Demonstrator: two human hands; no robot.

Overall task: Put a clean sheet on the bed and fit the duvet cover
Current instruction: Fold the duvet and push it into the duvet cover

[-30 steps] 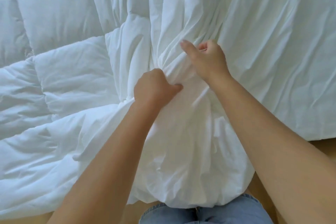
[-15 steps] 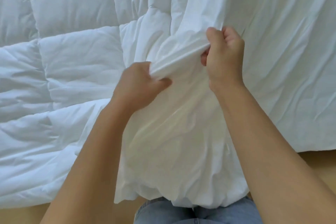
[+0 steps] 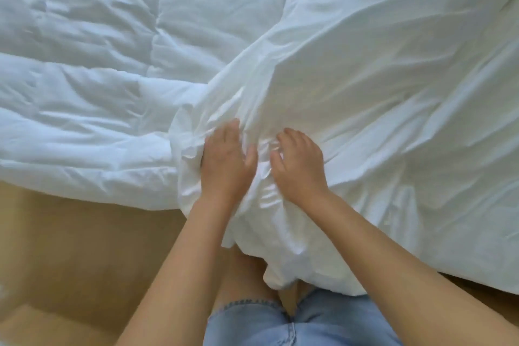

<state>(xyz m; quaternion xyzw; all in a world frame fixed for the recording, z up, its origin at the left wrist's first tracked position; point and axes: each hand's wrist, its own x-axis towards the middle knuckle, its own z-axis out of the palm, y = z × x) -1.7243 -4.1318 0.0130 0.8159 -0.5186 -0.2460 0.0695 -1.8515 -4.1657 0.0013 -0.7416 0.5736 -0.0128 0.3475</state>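
A white quilted duvet (image 3: 92,70) lies spread over the left and far part of the view. A thin white duvet cover (image 3: 379,87) is drawn over its right side and bunches near the front edge. My left hand (image 3: 226,159) rests on the bunched cover at its left border, fingers curled into the folds so that the tips are hidden. My right hand (image 3: 299,161) lies beside it on the same bunch, fingers bent down into the fabric. Both hands are blurred by motion. A lump of cover (image 3: 303,255) hangs over the front edge toward my legs.
A tan wooden floor (image 3: 70,261) shows below the bedding at the left and front. My denim shorts (image 3: 309,323) are at the bottom centre, close against the hanging fabric.
Both hands held a raised fold of cover; now they have come down and closer to me onto the bunched cover. The view has shifted so more floor shows.
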